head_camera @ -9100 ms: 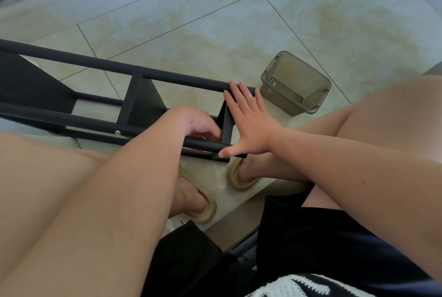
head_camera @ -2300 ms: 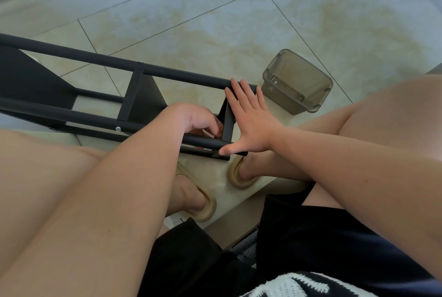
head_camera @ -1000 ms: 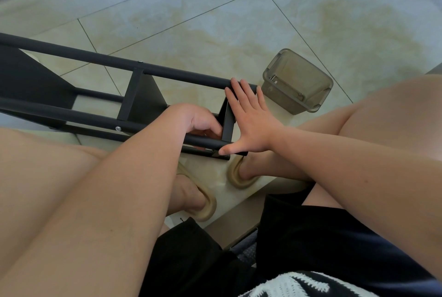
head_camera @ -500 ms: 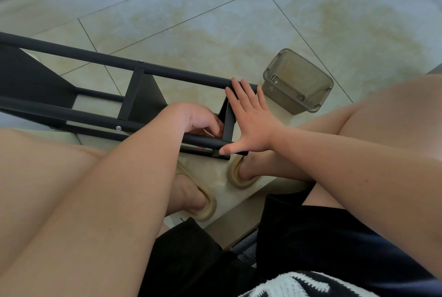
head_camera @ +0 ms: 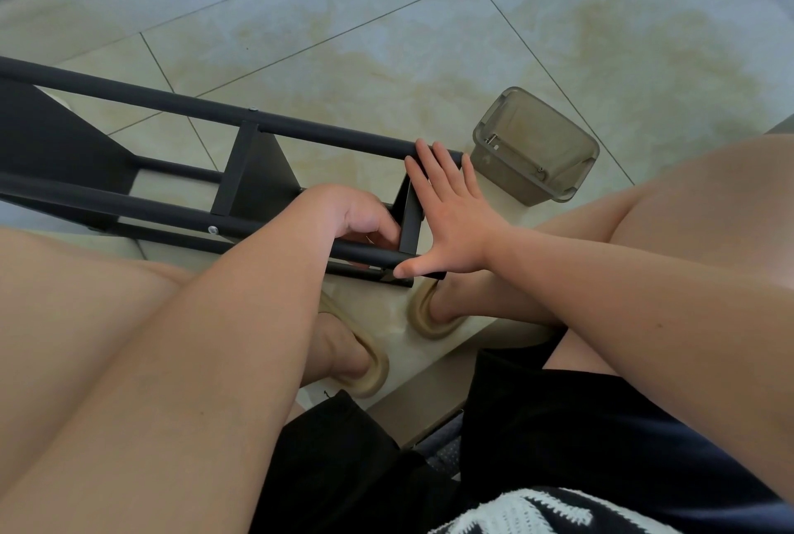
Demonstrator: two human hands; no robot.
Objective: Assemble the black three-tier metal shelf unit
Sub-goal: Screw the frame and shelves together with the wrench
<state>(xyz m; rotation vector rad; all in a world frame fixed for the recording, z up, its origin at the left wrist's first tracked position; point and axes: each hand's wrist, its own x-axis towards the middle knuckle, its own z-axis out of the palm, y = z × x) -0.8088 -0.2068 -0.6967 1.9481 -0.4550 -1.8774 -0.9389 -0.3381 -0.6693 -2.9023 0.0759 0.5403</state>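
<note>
- Black shelf unit (head_camera: 240,207) on its side on the tiled floor (head_camera: 429,39), from the left edge of the frame to the middle.
- Done already, by the look of it: long poles (head_camera: 150,207) joined to cross bars, two flat shelf plates (head_camera: 262,176) in place, small silver screws (head_camera: 212,229) showing on the poles.
- Left to do, at a guess: fixing the end bar (head_camera: 410,224) near the middle of the frame, maybe a third shelf there, then standing it all up. Hard to say more, with the rest cut off at the left edge.
- Right hand (head_camera: 451,215) flat against the end of the frame, fingers (head_camera: 438,172) straight and close together, tips on the end of the far pole (head_camera: 300,127), thumb stuck out onto the end of the near pole. Pressing, not gripping.
- Left hand (head_camera: 356,219) reaching over the near pole into the frame, just left of the end bar, wrist bent down, fingers curled. Cannot tell if holding a screw, a tool or nothing: fingertips hidden behind the pole.
- Grey see-through box (head_camera: 532,146) on the floor just beside the far pole's end, right of the middle.
</note>
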